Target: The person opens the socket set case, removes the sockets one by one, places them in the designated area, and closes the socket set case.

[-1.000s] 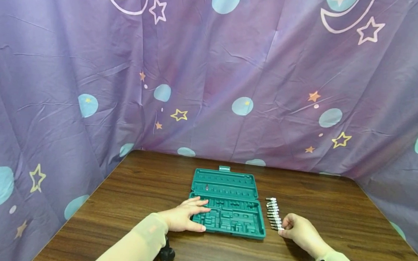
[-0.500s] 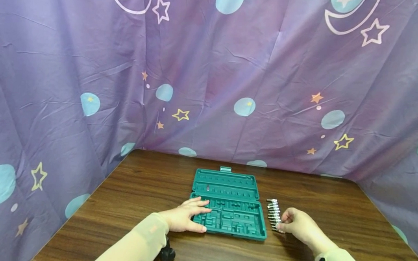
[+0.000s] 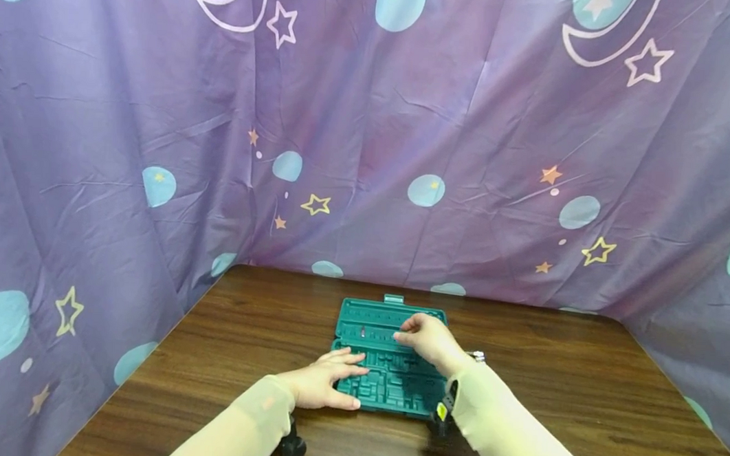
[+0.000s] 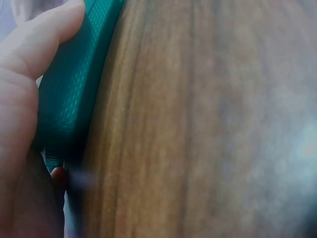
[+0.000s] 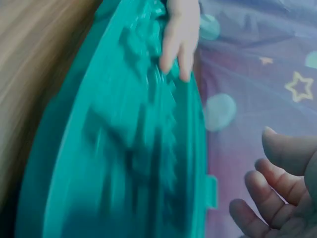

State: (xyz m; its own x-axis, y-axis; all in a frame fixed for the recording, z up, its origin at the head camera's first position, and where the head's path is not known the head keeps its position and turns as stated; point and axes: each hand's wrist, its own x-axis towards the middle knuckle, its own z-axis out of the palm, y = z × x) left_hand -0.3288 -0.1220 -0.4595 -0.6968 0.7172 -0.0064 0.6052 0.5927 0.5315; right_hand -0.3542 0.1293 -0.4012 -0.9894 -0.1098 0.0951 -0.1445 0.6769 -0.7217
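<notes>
A green plastic tool case (image 3: 387,387) lies unfolded on the table, its moulded lid (image 3: 373,314) to the back. My left hand (image 3: 326,379) rests on the case's left side with spread fingers; in the left wrist view its thumb (image 4: 62,25) lies along the case's edge. Over the right part of the lid hovers my right hand (image 3: 430,341), thumb and fingers bent close together. Whether something small is between them cannot be made out. A small reddish bit (image 3: 362,331) sits in a lid slot. Behind my right wrist shows the end of a row of silver bits (image 3: 478,356).
The brown wooden table (image 3: 242,318) extends around the case on every side. A purple curtain (image 3: 358,131) with stars and moons hangs behind and beside it. The case's latch (image 3: 393,299) sticks out at the back. My right forearm (image 3: 504,414) crosses the case's right front corner.
My right hand has left the row of silver bits and moved left and back, over the case's lid. My left hand has stayed on the case.
</notes>
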